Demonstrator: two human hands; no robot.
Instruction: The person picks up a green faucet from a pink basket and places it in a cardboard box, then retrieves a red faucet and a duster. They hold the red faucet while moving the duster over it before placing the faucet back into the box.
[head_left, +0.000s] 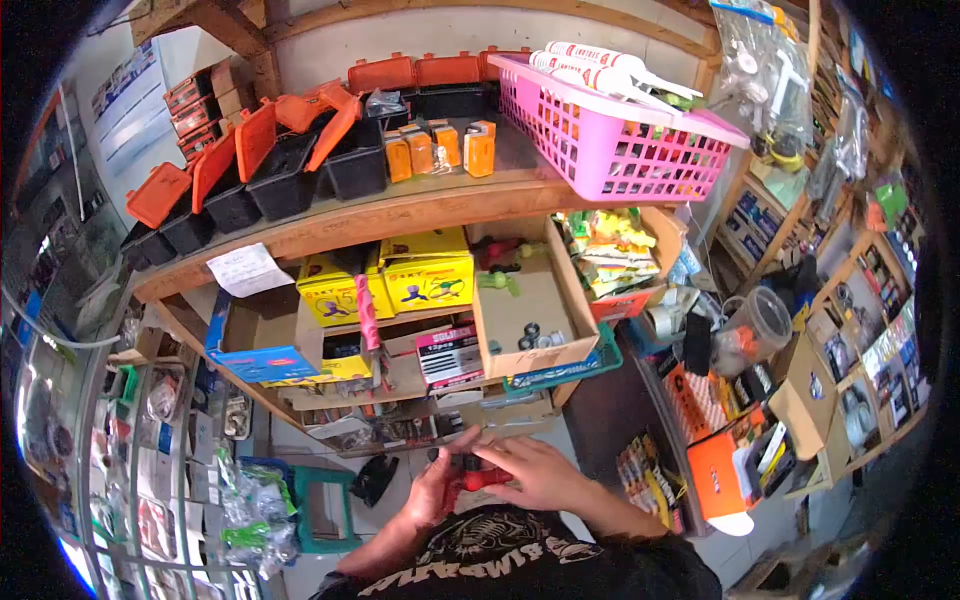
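Observation:
A red plastic fitting with black parts [474, 481] is held in front of my chest, partly covered by fingers. My left hand [428, 492] grips it from the left side, thumb up. From the right, my right hand [540, 474] closes over it, its fingers reaching across the top. Beyond the hands, an open cardboard box [555, 290] contains a green plastic piece [499, 283], dark red pieces [497, 250] at the back and several small black and grey round parts [535, 336].
Yellow printed boxes [428, 282] and a blue open box [258, 345] fill the middle shelf. Above stand black bins with orange lids [285, 175] and a pink basket [650, 165]. A green stool [325, 512] is low left; an orange box [718, 475] is right.

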